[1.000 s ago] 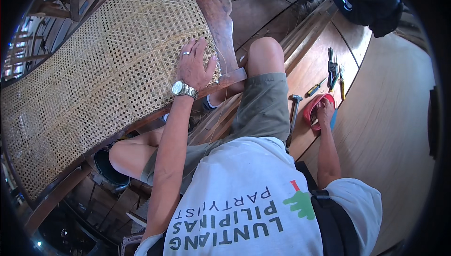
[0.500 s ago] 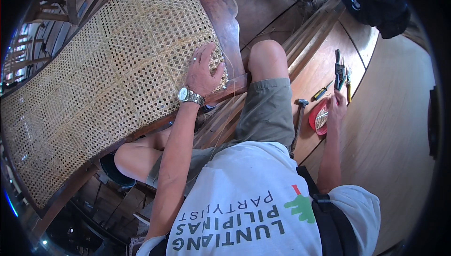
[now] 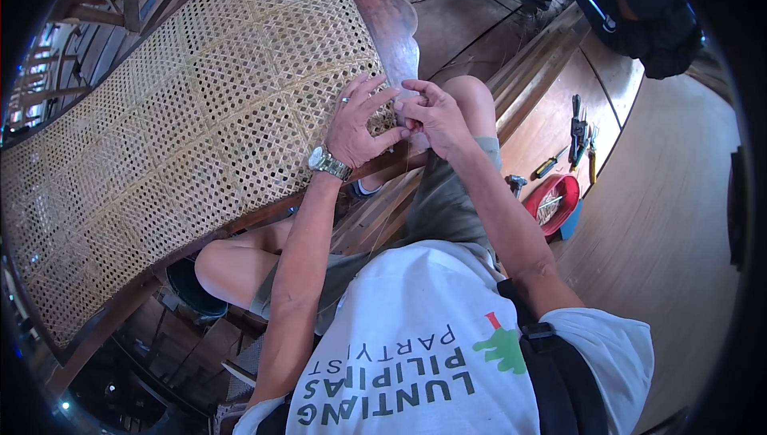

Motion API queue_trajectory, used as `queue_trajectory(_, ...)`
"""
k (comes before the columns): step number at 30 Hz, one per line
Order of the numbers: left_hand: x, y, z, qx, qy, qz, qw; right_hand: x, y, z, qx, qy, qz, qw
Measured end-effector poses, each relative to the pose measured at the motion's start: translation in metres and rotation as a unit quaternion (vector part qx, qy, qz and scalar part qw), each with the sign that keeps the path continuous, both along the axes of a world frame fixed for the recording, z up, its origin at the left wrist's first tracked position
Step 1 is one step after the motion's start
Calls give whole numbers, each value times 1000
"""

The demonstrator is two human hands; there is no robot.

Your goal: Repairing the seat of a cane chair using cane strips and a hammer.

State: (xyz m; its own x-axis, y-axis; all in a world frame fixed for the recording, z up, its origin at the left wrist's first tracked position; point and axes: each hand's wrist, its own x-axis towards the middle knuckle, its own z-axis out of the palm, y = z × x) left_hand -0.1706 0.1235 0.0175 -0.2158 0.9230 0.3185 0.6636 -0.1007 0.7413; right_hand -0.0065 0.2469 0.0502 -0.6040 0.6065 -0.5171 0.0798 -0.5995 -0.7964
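Lattice-woven cane panel (image 3: 216,99) spans a curved wooden frame (image 3: 385,10).

I held left hand (image 3: 357,130) spread palm down, left forearm (image 3: 305,247) extended; right hand (image 3: 442,122) just beside it, partly curled, right forearm (image 3: 499,203) slanting inward.

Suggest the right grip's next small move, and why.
Perhaps ease the right grip onto the edge of the woven cane: its fingers curl beside that edge, and the left grip lies spread on the cane. Whether the right grip holds anything is unclear.
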Motion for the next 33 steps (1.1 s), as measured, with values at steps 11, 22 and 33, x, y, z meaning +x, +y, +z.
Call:
queue_trajectory(11,-6,-1,-8,10,-21,-11,1000,3,21,-13,-41,43,109,992)
queue_trajectory(22,-1,-1,-5,-1,-2,-17,1000,14,18,-20,-109,50,116,986)
queue_trajectory(33,-1,2,-12,55,87,-31,994,12,36,-10,23,-87,150,985)
